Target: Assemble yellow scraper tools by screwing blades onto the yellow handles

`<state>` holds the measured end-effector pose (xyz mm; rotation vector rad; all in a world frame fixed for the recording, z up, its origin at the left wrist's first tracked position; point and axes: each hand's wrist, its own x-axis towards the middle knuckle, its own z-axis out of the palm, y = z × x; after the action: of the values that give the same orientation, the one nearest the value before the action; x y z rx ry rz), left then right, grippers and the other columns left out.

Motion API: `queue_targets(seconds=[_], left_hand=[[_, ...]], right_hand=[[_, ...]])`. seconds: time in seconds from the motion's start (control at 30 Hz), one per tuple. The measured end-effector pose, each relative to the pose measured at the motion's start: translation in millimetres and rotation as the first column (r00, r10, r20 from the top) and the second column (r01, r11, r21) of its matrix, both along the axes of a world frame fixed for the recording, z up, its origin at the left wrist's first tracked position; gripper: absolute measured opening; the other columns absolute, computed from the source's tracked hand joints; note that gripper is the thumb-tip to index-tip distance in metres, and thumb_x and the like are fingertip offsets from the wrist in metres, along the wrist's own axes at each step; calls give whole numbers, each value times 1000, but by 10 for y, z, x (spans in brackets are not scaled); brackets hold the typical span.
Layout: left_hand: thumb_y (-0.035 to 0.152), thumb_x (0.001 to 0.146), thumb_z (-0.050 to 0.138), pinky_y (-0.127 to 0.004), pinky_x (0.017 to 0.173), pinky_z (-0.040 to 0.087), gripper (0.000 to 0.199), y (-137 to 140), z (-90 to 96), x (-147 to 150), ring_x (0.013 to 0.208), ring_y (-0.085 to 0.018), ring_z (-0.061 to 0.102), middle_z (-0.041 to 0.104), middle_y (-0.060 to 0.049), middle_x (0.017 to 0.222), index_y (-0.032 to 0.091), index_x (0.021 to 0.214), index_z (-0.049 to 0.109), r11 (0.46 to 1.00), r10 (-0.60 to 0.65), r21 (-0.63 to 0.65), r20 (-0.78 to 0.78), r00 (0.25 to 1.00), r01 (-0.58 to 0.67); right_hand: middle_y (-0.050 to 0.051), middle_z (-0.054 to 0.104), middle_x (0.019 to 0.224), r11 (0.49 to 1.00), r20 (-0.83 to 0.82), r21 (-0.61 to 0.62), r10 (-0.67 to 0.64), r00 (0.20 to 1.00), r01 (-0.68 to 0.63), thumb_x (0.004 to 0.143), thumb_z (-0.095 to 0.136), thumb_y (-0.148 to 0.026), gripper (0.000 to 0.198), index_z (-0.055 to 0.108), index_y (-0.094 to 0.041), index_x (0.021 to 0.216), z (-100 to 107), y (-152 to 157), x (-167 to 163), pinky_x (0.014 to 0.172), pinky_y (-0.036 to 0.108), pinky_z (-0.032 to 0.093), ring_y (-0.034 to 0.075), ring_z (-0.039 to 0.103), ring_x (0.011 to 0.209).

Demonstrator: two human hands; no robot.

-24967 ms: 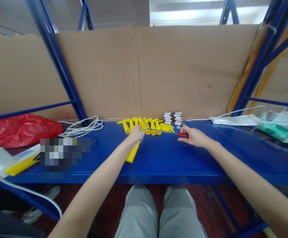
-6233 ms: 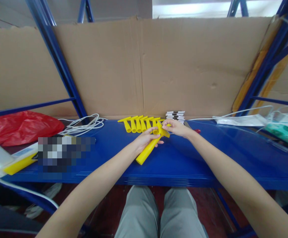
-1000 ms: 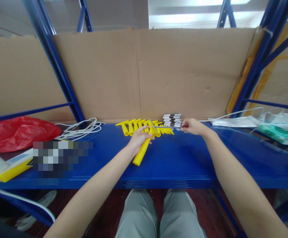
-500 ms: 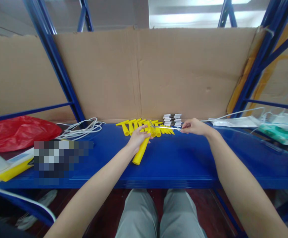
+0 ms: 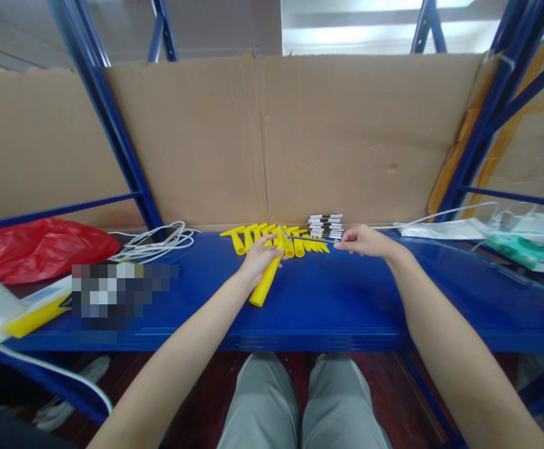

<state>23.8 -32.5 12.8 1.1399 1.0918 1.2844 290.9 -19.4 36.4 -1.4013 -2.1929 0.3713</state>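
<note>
Yellow from butt to head, the yellow tool (image 5: 265,284) is in the left hand (image 5: 259,259), over the middle of the blue shelf (image 5: 347,293); whether it also rests on the surface I cannot tell. Fingers and thumb are closed around the upper part of its tubular handle, just short of the head. Its long axis runs aslant: the round butt points toward the person and slightly left, the head away and slightly right. From the right, the thin metal shaft of a screwdriver (image 5: 314,239) reaches the head, nearly level across the view. The right hand (image 5: 360,240) grips its other end, fingertips pinched together and hiding the handle.

About six seconds ago that hand was at the tool's head and the screwdriver lay on the shelf; now the hand is well apart from the head, with the shaft between. Half a second ago the hands stood almost the same.

Beyond the tool is a row of yellow T-shaped pieces (image 5: 239,242); right of them, a fan of flat yellow pieces (image 5: 317,245) and stacked white packets (image 5: 325,226), before a cardboard panel (image 5: 347,137).
</note>
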Motion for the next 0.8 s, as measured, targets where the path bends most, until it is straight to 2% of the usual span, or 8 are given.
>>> queue_targets(seconds=[0.1,0.17,0.3,0.5,0.67,0.8], left_hand=[[-4,71,61,-18,46,47,52,40,-23,-20,53,-13,64,63,-1,72,16,118,54,1000,1,16,12,1000,-1],[-4,69,64,-19,46,48,52,60,-30,-35,53,-13,64,64,-1,72,15,117,55,1000,-6,23,15,1000,6],[-2,69,63,-19,45,47,55,72,-9,-72,52,-13,64,65,-3,74,15,120,54,1000,-12,13,4,1000,11],[-4,71,60,-20,43,49,57,-1,63,-160,51,-13,65,66,-4,78,14,124,53,999,-28,20,32,999,27],[-4,71,64,-20,43,50,60,-92,80,-225,52,-14,65,67,-4,75,15,127,54,1000,-8,-21,64,998,9],[-6,72,61,-21,45,52,62,-138,40,-272,52,-15,66,69,-6,78,15,130,51,999,19,-27,93,996,-16]], right_hand=[[0,54,51,990,78,141,-13,997,2,75,57,-53,40,59,-19,57,-17,-14,-45,49,26,32,12,47,50],[1,57,54,983,94,181,-38,995,21,76,57,-49,35,58,-19,58,-31,-29,-73,51,26,33,13,48,53],[1,59,62,974,55,204,-109,993,95,66,66,-35,19,53,-20,65,-67,-73,-133,54,25,35,14,51,58],[-2,58,65,971,62,192,-158,986,143,59,60,-16,20,45,-22,72,-180,-121,-217,52,22,34,13,50,58],[-1,57,60,957,86,250,-171,981,145,61,59,-14,16,45,-22,65,-289,-119,-249,54,23,34,14,51,59],[1,60,62,940,53,301,-186,981,162,67,62,-21,15,48,-21,62,-336,-114,-255,56,24,34,15,53,60]])
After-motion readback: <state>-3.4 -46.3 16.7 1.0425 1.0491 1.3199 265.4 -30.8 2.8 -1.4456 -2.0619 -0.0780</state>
